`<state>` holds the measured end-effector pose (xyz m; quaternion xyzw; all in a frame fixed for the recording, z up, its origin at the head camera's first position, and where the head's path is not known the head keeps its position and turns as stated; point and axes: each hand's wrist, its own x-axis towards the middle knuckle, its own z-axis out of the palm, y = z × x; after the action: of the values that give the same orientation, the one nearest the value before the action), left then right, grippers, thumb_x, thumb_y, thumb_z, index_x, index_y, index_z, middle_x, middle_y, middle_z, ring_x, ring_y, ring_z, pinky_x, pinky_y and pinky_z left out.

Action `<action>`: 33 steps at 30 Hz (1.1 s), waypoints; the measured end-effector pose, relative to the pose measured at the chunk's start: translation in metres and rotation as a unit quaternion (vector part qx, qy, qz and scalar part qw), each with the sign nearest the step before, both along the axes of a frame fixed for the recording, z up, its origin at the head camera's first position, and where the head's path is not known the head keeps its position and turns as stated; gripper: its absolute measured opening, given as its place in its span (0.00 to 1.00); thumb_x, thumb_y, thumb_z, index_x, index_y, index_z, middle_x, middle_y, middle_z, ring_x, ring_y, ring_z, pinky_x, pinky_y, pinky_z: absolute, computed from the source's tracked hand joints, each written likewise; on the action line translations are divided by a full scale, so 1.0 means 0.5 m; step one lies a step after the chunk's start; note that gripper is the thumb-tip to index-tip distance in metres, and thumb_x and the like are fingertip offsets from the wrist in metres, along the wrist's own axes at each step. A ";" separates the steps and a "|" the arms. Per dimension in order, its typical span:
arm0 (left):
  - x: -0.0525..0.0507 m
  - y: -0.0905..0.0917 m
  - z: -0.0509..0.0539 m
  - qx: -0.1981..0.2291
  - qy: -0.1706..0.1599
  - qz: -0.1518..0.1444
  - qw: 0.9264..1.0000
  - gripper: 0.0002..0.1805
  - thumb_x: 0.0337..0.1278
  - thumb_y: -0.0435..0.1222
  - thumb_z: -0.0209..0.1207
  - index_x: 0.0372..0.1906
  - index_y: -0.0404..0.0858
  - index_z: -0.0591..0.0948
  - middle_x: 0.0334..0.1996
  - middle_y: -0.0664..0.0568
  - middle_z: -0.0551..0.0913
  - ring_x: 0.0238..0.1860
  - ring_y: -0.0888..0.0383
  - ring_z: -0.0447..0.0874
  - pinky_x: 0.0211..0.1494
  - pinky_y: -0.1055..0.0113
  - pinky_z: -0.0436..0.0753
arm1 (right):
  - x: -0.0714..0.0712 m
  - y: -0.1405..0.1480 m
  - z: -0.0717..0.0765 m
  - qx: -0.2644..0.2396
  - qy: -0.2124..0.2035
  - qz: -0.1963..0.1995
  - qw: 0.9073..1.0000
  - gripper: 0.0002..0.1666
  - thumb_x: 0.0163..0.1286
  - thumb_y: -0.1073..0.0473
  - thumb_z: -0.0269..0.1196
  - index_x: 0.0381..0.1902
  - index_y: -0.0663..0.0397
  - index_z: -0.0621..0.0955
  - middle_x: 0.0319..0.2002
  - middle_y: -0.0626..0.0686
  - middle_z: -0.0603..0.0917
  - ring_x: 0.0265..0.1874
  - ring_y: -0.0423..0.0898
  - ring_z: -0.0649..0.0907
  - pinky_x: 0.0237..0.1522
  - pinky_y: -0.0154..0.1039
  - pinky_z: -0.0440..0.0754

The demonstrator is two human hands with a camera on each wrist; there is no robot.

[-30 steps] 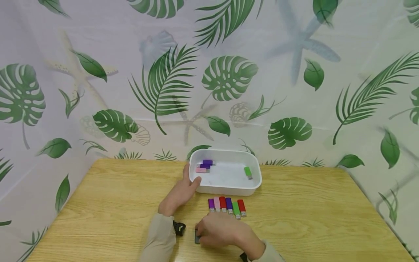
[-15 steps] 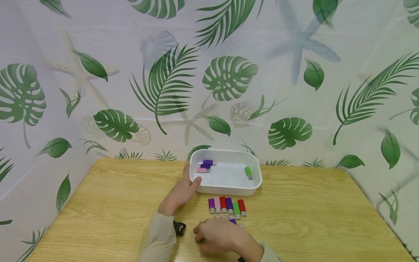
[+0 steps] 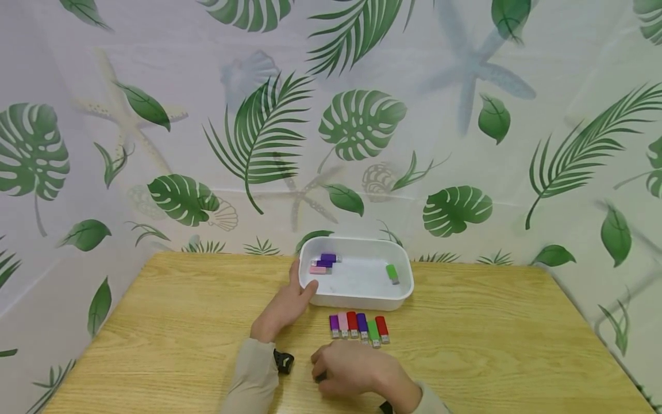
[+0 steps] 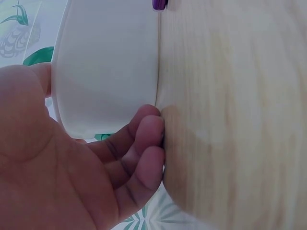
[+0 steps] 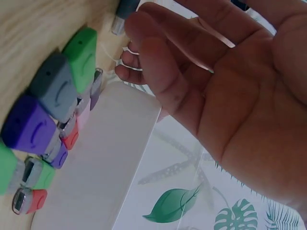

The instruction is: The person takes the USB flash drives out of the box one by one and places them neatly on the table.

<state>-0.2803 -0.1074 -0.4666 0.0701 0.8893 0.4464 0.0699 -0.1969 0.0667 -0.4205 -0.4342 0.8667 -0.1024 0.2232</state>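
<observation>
My left hand (image 3: 284, 305) holds the left end of a white plastic box (image 3: 362, 301), thumb at its near corner. In the left wrist view several fingertips (image 4: 149, 132) rest at the table beside the box wall (image 4: 108, 62). Below the box my right hand (image 3: 354, 365) pinches a dark grey USB stick (image 5: 125, 15), mostly hidden by the fingers in the head view. Just beyond it lies a row of USB sticks, among them a red one (image 3: 381, 328) and a purple one (image 3: 334, 325). A nearer row, with a grey stick (image 5: 53, 86), shows in the right wrist view.
Inside the box, two purple sticks and a pink stick (image 3: 318, 270) lie at the left, a green stick (image 3: 392, 273) at the right. The wooden table (image 3: 491, 333) meets a leaf-patterned cloth (image 3: 372, 172) behind the box.
My right hand has drawn back slightly, then come forward over the nearer row. The grey stick, lying visible at its fingertips a second ago, is now mostly covered. The left hand stays put.
</observation>
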 end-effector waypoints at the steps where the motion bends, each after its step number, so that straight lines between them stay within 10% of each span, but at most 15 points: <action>1: -0.001 0.000 -0.001 0.001 0.001 -0.001 1.000 0.44 0.75 0.58 0.41 0.80 0.44 0.35 0.69 0.30 0.67 0.60 0.40 0.77 0.65 0.43 0.71 | -0.001 0.001 0.002 0.001 -0.005 -0.007 1.000 0.08 0.66 0.55 0.66 0.41 0.45 0.89 0.52 0.43 0.85 0.49 0.37 0.84 0.51 0.35 0.81; 22: -0.002 0.001 0.000 0.004 -0.008 0.001 1.000 0.43 0.76 0.55 0.43 0.80 0.44 0.34 0.70 0.32 0.67 0.60 0.42 0.77 0.65 0.42 0.71 | -0.004 0.009 0.014 0.008 -0.030 -0.052 0.998 0.13 0.65 0.54 0.67 0.47 0.46 0.89 0.50 0.41 0.86 0.49 0.37 0.83 0.52 0.36 0.80; 33: -0.001 0.000 0.001 0.002 -0.003 -0.001 1.000 0.44 0.76 0.55 0.42 0.80 0.43 0.34 0.69 0.31 0.67 0.61 0.40 0.76 0.65 0.43 0.71 | -0.004 0.013 0.013 -0.004 -0.062 -0.084 0.995 0.15 0.65 0.55 0.67 0.49 0.48 0.88 0.42 0.39 0.87 0.32 0.32 0.78 0.47 0.33 0.80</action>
<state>-0.2808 -0.1073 -0.4663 0.0697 0.8884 0.4479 0.0725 -0.1988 0.0730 -0.4138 -0.3532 0.8844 -0.1510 0.2652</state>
